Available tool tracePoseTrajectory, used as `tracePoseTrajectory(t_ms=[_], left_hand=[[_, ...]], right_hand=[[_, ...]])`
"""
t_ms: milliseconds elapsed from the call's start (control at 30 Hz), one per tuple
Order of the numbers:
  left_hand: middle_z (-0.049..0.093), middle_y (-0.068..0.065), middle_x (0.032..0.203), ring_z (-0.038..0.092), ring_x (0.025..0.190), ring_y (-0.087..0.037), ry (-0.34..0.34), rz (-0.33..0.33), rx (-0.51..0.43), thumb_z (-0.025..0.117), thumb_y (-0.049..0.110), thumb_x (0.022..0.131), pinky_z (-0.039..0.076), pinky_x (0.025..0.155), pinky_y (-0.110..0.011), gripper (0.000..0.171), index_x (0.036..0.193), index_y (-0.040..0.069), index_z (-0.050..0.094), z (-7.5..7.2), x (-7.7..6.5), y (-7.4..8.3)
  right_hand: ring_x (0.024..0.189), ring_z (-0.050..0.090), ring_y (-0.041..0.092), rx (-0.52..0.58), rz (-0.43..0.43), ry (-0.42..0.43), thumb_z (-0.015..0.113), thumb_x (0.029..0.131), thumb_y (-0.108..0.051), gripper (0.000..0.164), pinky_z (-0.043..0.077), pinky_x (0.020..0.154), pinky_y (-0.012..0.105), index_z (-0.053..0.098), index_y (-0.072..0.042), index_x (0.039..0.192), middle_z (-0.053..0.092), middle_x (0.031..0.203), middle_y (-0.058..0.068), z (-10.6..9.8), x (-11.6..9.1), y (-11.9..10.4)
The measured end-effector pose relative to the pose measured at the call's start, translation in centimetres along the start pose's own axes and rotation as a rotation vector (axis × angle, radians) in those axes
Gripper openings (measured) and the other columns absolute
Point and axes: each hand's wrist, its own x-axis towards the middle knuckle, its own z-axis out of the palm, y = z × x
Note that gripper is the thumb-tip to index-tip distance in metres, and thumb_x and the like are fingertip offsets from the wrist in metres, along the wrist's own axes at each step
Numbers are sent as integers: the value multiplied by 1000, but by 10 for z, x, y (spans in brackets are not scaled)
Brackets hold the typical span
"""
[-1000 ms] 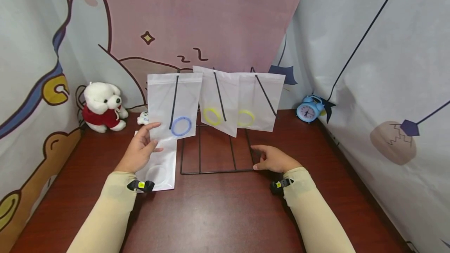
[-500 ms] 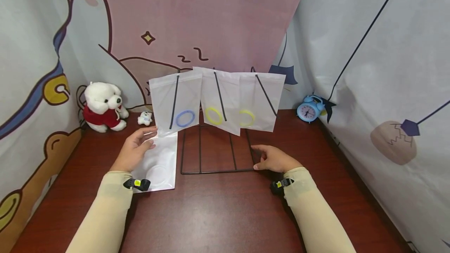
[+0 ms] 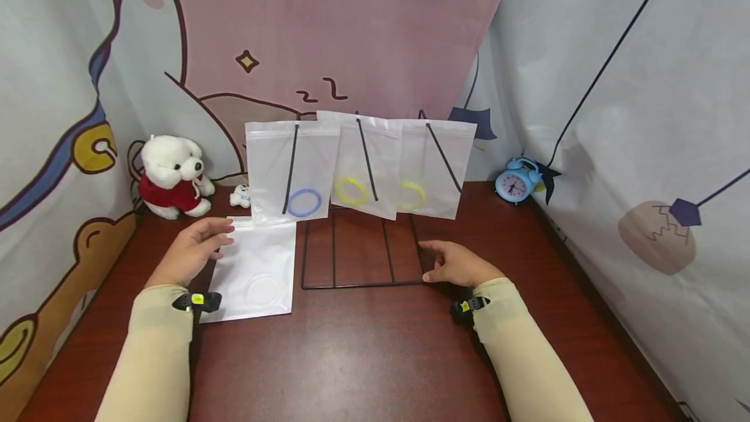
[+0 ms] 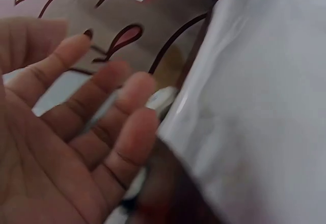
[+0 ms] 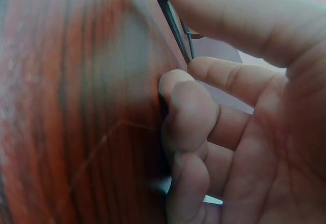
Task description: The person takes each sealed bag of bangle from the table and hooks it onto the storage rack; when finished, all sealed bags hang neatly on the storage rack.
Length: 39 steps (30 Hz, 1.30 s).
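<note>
Three white zip bags hang on the black rods of a wire rack (image 3: 363, 286): a blue-ring bag (image 3: 269, 161) at left, a yellow-ring bag (image 3: 366, 155) in the middle and another yellow-ring bag (image 3: 445, 168) at right. A white bag (image 3: 243, 259) with a faint white ring lies flat on the table. My left hand (image 3: 190, 249) holds nothing, fingers loosely bent, over this flat bag's upper left edge. In the left wrist view its palm shows beside a white sheet. My right hand (image 3: 459, 264) holds the rack's base at its front right corner, wire between thumb and forefinger.
On the brown table (image 3: 351, 357), a white plush bear (image 3: 172, 174) in red sits back left, with a tiny white toy (image 3: 239, 196) beside it. A blue alarm clock (image 3: 515, 182) stands back right. Printed cloth walls surround the table.
My left hand has moved left, away from the blue-ring bag, uncovering more of the flat bag. The hanging bags have swung slightly. My right hand has stayed in place.
</note>
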Motion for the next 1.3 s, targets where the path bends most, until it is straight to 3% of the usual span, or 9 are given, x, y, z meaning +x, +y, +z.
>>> tracePoseTrajectory(t_ms=[100, 367, 533, 800, 1100, 1300], left_hand=[[59, -30, 144, 69, 115, -34, -51, -33, 51, 55, 22, 111, 62, 82, -31, 49, 154, 0, 46, -10, -4, 0], [60, -33, 142, 66, 121, -45, -139, -75, 93, 58, 33, 109, 63, 83, -38, 61, 157, 0, 40, -24, -14, 3], [57, -33, 143, 66, 121, -44, -196, -101, 98, 66, 32, 106, 64, 84, -41, 67, 158, 0, 38, -24, -18, 2], [57, -29, 134, 66, 109, -33, -283, -217, 175, 79, 33, 96, 64, 82, -45, 83, 156, -3, 35, -23, -24, 5], [53, -34, 132, 61, 104, -37, -273, -254, 359, 88, 43, 85, 62, 76, -43, 101, 156, -3, 32, -7, -18, 10], [49, -38, 139, 53, 121, -49, -240, -252, 490, 92, 39, 79, 53, 99, -66, 107, 155, -5, 32, 12, -11, 8]], right_hand=[[68, 54, 16, 0, -9, -6, 85, 90, -17, 79, 44, 60, 29, 47, -11, 159, 59, 73, 2, -1, 0, 0], [67, 53, 14, -1, 0, -6, 85, 90, -18, 79, 44, 60, 28, 47, -11, 159, 59, 73, 1, -1, 1, 1], [69, 54, 15, 2, -1, -5, 85, 90, -17, 78, 44, 61, 29, 47, -11, 159, 59, 74, 2, -1, 0, 0], [69, 54, 15, 5, -5, -8, 85, 90, -17, 78, 44, 61, 30, 47, -11, 158, 59, 73, 2, -2, -1, -1], [69, 54, 16, -4, -13, -9, 85, 90, -18, 79, 45, 62, 30, 47, -10, 159, 59, 73, 2, -2, 0, 0], [68, 54, 15, 10, -7, -16, 85, 90, -19, 79, 44, 60, 29, 46, -11, 159, 59, 72, 1, -1, -1, 0]])
